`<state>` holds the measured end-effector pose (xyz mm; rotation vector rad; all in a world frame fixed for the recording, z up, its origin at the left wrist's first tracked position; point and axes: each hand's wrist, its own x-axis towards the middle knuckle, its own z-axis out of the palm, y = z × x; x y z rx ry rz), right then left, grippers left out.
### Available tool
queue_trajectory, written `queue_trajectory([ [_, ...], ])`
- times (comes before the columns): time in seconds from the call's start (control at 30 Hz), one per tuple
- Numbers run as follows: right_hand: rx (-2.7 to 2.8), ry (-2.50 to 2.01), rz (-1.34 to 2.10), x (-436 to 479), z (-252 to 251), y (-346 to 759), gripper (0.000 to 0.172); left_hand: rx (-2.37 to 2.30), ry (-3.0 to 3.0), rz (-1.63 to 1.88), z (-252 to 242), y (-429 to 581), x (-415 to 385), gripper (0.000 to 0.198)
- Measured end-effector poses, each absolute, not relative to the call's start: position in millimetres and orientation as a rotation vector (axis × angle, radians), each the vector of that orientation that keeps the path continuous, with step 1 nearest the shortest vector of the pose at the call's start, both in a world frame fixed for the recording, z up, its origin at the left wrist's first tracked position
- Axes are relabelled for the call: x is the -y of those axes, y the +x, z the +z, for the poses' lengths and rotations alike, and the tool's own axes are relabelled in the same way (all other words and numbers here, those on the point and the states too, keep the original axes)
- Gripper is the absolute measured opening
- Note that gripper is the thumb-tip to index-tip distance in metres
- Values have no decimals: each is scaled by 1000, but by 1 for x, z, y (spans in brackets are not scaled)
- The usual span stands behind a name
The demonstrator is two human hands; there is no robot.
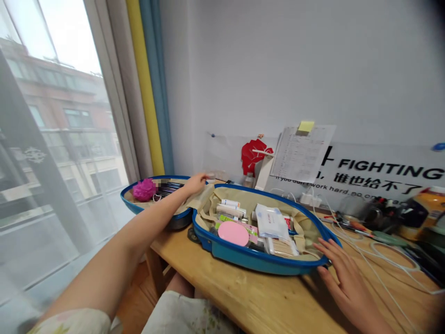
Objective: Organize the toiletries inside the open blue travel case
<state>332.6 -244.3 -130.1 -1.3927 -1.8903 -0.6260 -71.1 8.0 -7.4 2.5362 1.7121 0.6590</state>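
Note:
A blue suitcase [264,266] with beige lining lies spread wide on the wooden table [239,290]. Near its hinge, my left hand [195,183] is closed on a beige cloth flap [199,198]; some of its fingers are hidden. My right hand [342,273], open with fingers apart, rests its fingertips at the right end of the rim. The right half holds a pink oval item [233,233], a white packet [272,221], a pack of thin wooden sticks [282,247] and white tubes [230,203]. A purple bath puff [144,189] sits in the left half [129,204].
White cables [365,255] and pens lie to the right, with an orange-labelled bottle [426,211] behind. Papers [302,150] and a banner [389,169] hang on the wall. Curtains [149,93] and a window stand left. A suitcase wheel [193,235] sticks out near the table's front edge.

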Motion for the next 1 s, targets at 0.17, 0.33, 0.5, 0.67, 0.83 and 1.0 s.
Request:
queue_trajectory([
  [0.17,1919,-1391,-644,245,-129,333,44,-2000,2351,397,-15,-147,-23,37],
  [0.33,1906,-1395,-619,244,-130,334,43,-2070,2219,25,-32,-194,-20,29],
  [0.5,1919,-1414,-627,246,-129,334,45,-1958,2239,-129,-51,-218,-12,44],
  [0.67,1918,-1384,-691,248,-128,333,42,-1834,2264,-213,-64,-226,-13,51],
  [0.83,1928,-1362,-733,248,-126,331,42,-1772,2242,-256,-70,-227,-15,53],
  [1.0,1930,-1356,-737,246,-125,330,42,-1773,2191,-243,-71,-222,-15,43],
])
